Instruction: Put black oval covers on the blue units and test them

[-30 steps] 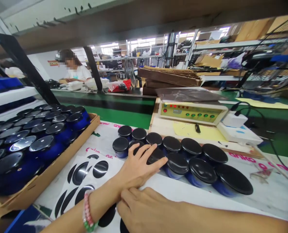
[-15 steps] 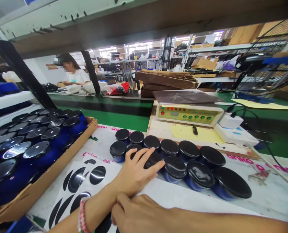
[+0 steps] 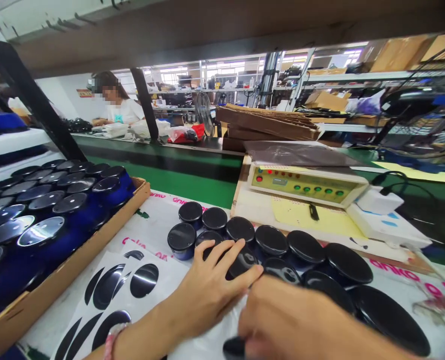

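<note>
Cardbd. tray (image 3: 75, 261) lies L of cup rows (image 3: 271, 240); disc sheets (image 3: 144, 280), front-L; ctrl. box (image 3: 305, 186), directly behind.

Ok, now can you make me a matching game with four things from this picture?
Things:
1. left hand
2. bracelet
3. cardboard tray
4. machine with buttons

Clues:
A. brown, holding rows of blue pots
B. showing a red light
C. spread out over round black tops
D. pink

Right pairs: 1-C, 2-D, 3-A, 4-B
</note>
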`<state>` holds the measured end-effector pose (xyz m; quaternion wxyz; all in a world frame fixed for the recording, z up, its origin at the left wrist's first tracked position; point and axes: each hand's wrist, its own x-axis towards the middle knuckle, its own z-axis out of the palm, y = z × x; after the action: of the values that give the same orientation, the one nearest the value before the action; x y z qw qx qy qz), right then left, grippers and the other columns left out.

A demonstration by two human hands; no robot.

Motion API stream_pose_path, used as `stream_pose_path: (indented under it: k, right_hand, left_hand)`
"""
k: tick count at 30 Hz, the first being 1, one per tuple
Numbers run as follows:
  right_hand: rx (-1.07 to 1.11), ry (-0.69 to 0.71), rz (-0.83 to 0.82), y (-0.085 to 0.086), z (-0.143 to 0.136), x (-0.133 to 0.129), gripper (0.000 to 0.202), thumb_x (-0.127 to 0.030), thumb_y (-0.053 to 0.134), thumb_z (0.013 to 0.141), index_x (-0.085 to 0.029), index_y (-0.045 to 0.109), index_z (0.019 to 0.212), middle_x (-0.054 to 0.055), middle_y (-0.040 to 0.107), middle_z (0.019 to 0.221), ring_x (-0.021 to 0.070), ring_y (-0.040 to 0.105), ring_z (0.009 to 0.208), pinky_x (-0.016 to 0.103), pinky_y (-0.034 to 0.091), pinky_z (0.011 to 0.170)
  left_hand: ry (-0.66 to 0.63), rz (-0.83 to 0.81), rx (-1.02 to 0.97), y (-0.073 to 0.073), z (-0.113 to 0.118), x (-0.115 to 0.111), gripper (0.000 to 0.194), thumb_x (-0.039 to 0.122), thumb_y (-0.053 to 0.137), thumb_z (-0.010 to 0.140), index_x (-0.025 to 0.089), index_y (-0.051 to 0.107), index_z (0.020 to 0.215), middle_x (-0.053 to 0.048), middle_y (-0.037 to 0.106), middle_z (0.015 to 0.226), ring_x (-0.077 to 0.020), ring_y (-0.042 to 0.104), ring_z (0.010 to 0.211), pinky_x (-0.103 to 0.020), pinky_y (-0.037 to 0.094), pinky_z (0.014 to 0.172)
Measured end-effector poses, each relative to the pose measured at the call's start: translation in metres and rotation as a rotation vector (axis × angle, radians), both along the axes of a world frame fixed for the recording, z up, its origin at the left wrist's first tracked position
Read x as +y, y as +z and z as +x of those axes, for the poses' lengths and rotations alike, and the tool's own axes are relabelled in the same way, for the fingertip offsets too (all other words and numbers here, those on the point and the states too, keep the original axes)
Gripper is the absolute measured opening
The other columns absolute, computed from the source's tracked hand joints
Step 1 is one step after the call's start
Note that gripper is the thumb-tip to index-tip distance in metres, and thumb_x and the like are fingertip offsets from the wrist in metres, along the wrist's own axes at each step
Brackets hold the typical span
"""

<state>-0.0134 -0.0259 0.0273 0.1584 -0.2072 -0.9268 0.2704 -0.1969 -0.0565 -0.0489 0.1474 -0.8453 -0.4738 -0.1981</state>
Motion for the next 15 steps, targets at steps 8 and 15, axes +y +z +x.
stream_pose_path:
  k: [8, 15]
  right_hand:
    - [0.164, -0.319, -0.486, 0.023, -0.01, 0.113, 0.028, -0.046, 0.06, 0.08, -0.019, 0.06, 0.072, 0.0, 0.057, 0.069, 0.014, 0.051, 0.066, 0.024, 0.039, 0.058]
    - [0.205, -0.399, -0.734, -0.015, -0.019, 0.13, 0.033, -0.05, 0.064, 0.077, -0.018, 0.057, 0.075, -0.003, 0.05, 0.069, 0.0106, 0.042, 0.06, 0.023, 0.034, 0.057]
  left_hand:
    - [0.089, 0.148, -0.183, 0.015, -0.003, 0.006, 0.039, 0.039, 0.058, 0.083, 0.014, 0.06, 0.112, -0.008, 0.065, 0.111, -0.0251, 0.055, 0.107, -0.04, 0.027, 0.096]
    - [0.147, 0.168, -0.227, -0.008, -0.008, 0.016, 0.051, 0.055, 0.052, 0.082, 0.018, 0.061, 0.116, -0.008, 0.063, 0.119, -0.0272, 0.053, 0.111, -0.044, 0.023, 0.1]
